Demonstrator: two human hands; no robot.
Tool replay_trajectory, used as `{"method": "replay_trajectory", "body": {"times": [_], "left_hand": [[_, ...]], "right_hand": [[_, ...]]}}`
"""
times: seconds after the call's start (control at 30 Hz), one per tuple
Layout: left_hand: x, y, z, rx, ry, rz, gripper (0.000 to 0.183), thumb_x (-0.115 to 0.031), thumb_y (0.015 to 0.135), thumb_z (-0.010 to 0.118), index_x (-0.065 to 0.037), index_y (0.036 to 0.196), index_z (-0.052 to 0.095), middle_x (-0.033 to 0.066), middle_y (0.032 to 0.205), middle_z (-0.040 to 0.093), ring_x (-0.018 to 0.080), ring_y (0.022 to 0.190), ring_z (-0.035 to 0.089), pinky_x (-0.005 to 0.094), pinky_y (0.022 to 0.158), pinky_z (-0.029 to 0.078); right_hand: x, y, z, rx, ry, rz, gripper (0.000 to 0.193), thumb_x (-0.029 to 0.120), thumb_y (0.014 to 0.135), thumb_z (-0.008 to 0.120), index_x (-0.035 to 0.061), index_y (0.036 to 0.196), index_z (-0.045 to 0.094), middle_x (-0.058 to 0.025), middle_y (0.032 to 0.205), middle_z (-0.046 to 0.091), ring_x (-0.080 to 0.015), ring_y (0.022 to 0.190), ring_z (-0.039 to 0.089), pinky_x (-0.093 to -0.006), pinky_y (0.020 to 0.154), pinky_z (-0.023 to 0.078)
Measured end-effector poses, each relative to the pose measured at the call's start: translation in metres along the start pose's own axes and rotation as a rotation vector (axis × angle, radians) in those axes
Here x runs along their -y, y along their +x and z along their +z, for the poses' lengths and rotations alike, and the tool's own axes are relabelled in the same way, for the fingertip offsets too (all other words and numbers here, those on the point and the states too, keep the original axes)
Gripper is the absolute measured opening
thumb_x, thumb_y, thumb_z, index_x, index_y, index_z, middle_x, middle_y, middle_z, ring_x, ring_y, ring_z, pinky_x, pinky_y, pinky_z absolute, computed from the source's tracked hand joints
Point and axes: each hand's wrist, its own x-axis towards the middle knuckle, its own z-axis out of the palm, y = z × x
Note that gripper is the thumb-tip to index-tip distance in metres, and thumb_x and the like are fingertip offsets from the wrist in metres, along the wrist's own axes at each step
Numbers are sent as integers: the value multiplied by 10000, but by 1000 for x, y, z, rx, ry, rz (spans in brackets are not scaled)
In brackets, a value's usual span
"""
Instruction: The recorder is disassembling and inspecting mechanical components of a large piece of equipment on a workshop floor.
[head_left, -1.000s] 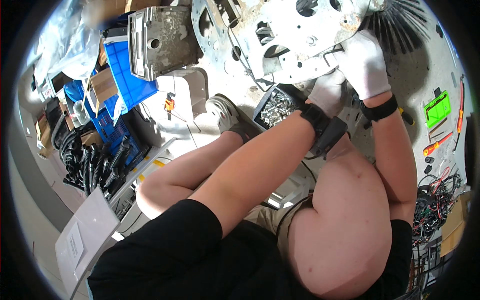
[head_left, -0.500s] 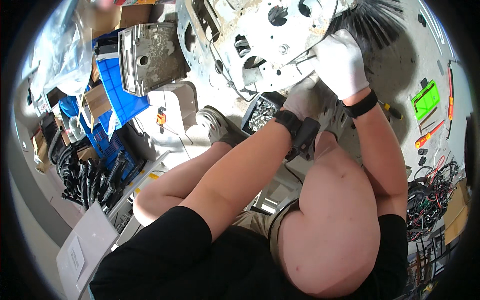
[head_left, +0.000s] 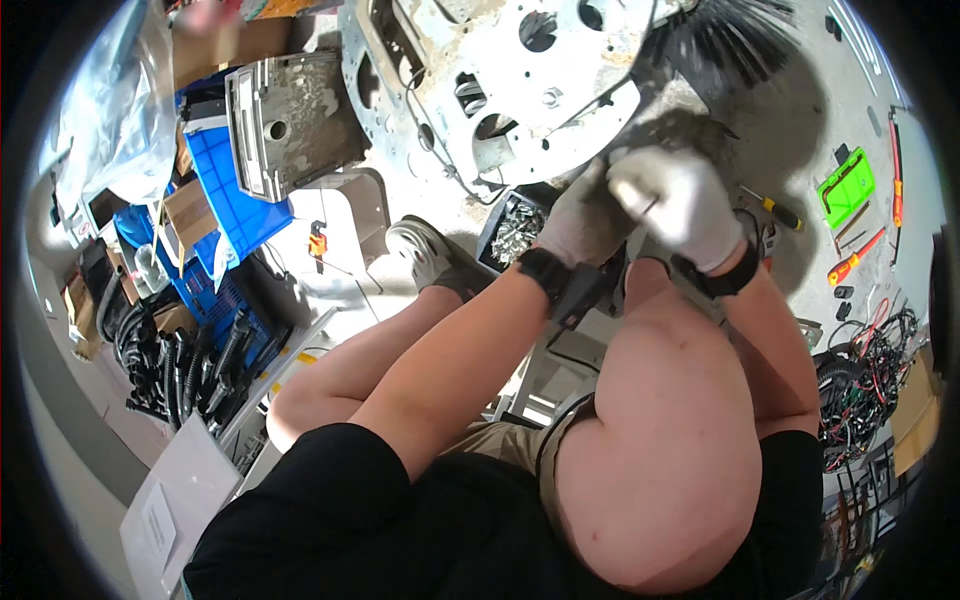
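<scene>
A large, scuffed metal chassis plate with round holes fills the top middle, and a wire runs along its left side. My left hand, in a greyish work glove, is just below the plate's lower edge; its fingers are in shadow and mostly hidden. Beside it, my right hand in a white glove is curled closed and blurred by motion. What it grips, if anything, cannot be made out. A dark box of small metal fasteners sits by my left wrist. Black brush bristles fan out beyond the plate's right side.
On the right floor lie a yellow-black screwdriver, a green tool case, an orange-handled screwdriver and tangled wires. To the left are a worn metal housing, a blue bin and black corrugated hoses.
My right hand has come down from the plate's right edge to beside my left hand. My left hand has shifted slightly left. The view has also shifted a little.
</scene>
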Motion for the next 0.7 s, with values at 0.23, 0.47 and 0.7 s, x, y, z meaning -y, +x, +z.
{"method": "replay_trajectory", "body": {"times": [0.23, 0.47, 0.7], "left_hand": [[16, -59, -55, -108, -345, -262, 287, -319, 1100, 463, -103, 1243, 586, 60, 1154, 625, 196, 1058, 577, 334, 919, 480], [-2, -112, -82, -655, 267, -163, 295, -24, 1000, 620, 3, 1274, 515, 129, 1327, 606, 247, 1155, 646, 336, 986, 554], [-16, -128, -83, -752, 88, -286, 405, -287, 1100, 437, -47, 1424, 476, 115, 1462, 519, 300, 1318, 535, 493, 1130, 444]], "right_hand": [[-28, -28, 18, -2, 90, -2, 43, 47, 855, 678, 46, 887, 707, -125, 772, 692, -286, 726, 682, -375, 650, 525], [-127, -66, -17, -351, -6, 669, 295, 277, 989, 671, 27, 1129, 740, -213, 978, 756, -390, 937, 723, -426, 836, 542], [-185, -104, -23, -581, 73, 781, 325, 272, 1001, 652, -1, 1160, 730, -223, 1093, 752, -362, 1032, 722, -397, 898, 531]]}}
